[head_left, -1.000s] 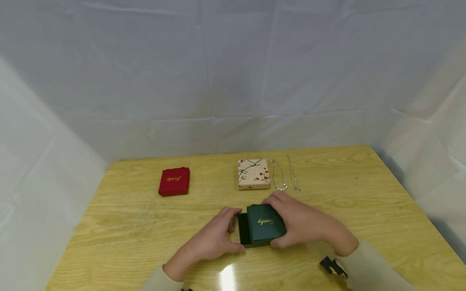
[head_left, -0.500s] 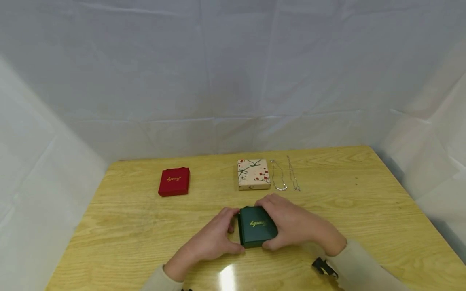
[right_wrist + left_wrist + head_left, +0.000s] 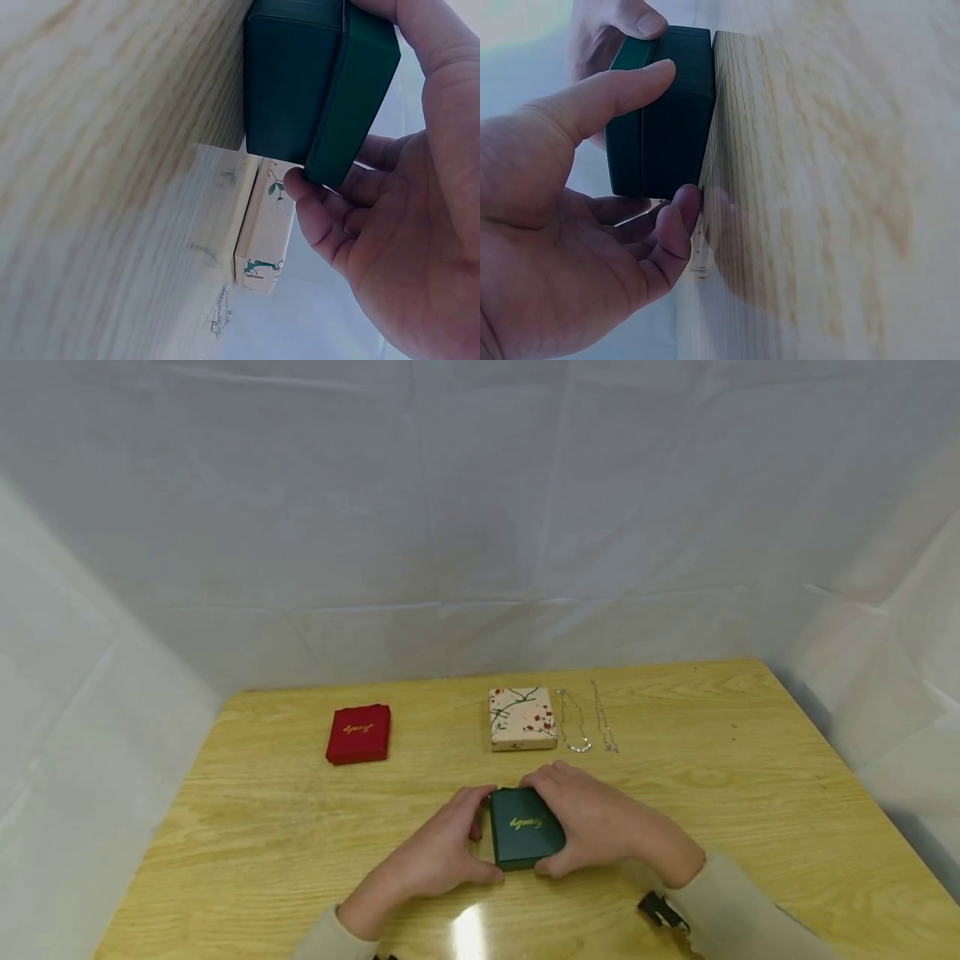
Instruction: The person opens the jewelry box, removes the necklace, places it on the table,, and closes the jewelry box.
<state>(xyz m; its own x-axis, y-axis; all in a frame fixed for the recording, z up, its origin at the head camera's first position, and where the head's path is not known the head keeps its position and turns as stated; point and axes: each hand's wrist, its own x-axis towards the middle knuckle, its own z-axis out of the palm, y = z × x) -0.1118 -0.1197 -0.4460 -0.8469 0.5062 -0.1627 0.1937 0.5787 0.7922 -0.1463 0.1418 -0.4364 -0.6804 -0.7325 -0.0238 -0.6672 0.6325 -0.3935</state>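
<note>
Inward turned: left hand [image 3: 441, 850], right hand [image 3: 597, 820]; fingers clamped on green box [image 3: 523, 837], 2 thumbs [image 3: 626, 94] on near side.

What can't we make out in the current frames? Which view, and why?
Inside of the green box: all views, hidden by its lid.
Its right side: head view, behind the right hand.
Inside of the red box: head view, closed top.
Links of the necklaces: head view, too small.
Left sleeve: head view, cut by bottom edge.
</note>
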